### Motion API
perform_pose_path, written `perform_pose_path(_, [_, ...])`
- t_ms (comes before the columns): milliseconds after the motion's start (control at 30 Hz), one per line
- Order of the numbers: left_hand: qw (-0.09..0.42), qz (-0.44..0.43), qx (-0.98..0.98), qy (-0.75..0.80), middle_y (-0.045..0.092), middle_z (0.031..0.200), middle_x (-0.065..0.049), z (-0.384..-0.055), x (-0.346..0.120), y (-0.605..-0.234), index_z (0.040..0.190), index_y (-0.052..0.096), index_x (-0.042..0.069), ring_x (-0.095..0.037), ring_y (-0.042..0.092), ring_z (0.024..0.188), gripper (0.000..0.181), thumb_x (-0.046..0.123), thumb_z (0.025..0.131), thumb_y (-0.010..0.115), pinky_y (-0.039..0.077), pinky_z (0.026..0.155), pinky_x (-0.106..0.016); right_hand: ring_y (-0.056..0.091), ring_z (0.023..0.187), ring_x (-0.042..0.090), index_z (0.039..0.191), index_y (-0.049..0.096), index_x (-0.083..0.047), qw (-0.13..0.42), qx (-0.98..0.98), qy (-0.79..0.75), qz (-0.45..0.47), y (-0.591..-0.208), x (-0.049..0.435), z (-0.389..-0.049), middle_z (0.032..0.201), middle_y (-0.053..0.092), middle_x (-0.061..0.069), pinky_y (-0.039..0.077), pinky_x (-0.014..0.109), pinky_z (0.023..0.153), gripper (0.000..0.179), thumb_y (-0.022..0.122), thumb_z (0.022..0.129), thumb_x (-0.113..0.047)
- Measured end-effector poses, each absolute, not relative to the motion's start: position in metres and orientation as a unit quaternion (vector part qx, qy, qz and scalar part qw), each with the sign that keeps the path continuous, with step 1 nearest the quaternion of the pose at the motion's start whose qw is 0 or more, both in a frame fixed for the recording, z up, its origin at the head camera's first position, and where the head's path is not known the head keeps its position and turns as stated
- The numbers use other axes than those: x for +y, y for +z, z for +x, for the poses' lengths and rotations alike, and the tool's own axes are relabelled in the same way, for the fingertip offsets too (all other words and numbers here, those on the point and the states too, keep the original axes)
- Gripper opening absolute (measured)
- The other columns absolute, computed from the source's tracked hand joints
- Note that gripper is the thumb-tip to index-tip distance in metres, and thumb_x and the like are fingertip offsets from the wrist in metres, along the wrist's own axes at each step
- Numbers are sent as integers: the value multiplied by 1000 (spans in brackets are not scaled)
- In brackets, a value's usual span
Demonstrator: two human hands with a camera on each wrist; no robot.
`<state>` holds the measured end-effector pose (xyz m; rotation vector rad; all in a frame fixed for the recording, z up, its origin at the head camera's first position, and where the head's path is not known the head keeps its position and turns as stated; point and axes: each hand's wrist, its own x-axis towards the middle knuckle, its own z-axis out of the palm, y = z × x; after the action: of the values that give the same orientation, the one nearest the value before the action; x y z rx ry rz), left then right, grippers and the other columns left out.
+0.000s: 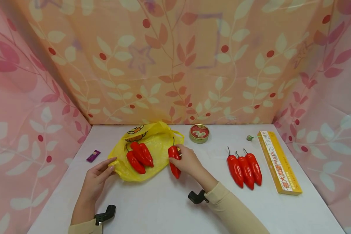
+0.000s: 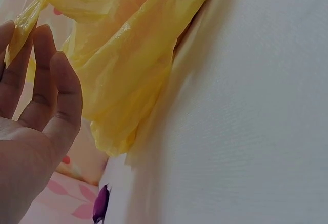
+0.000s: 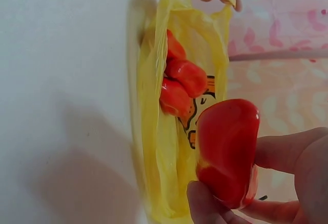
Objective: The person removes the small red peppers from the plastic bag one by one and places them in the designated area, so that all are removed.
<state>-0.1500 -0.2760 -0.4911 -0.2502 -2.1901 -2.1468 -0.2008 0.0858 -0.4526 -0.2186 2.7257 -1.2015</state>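
Observation:
My left hand point(image 1: 97, 180) pinches the left edge of a yellow plastic bag point(image 1: 161, 152), and the left wrist view shows the bag's film point(image 2: 128, 55) between thumb and fingers. Three red chili peppers point(image 1: 138, 157) lie together inside the bag. Between the thumb and fingers of my right hand point(image 1: 190, 162) is another red chili pepper point(image 1: 175, 164), stem pointing away, at the bag's right side. In the right wrist view this held pepper point(image 3: 228, 152) appears in front of the bag's mouth. Three more red chili peppers point(image 1: 244, 170) lie side by side on the table to the right.
A yellow pasta box point(image 1: 279, 162) lies at the right, with a small green item point(image 1: 250, 138) beside its far end. Behind the bag's right side stands a round red-and-gold tin point(image 1: 199, 133). A small purple packet point(image 1: 93, 156) lies at the left. Patterned cloth walls point(image 1: 175, 65) enclose the white table point(image 1: 152, 208).

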Motion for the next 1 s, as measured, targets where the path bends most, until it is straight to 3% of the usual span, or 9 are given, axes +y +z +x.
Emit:
perform_pose_path(267, [32,-78,-708,-701,66,129,8,-150,-276,-490,139,52,-11,-5,66,105,41,8,103,57,57,89,-19,60,99,24,139,54,-11,54,917,-389,-65,-450,100,-194,114,64,9,62,34,70,60,78,88,-32])
perform_pose_path(633, [27,-77,-708,-702,65,130,7,-150,-275,-491,139,52,-11,-5,66,106,42,9,103,57,57,89,-19,58,99,22,143,54,-18,48,927,-369,-42,-450,122,-187,115,63,4,60,33,69,62,79,88,-33])
perform_pose_path(1000, [26,-68,-717,-693,64,131,7,-151,-274,-490,139,52,-10,-5,65,107,43,11,102,59,57,89,-19,61,98,24,140,57,-14,38,927,-372,-6,-452,149,-179,116,63,9,61,31,65,61,80,87,-32])
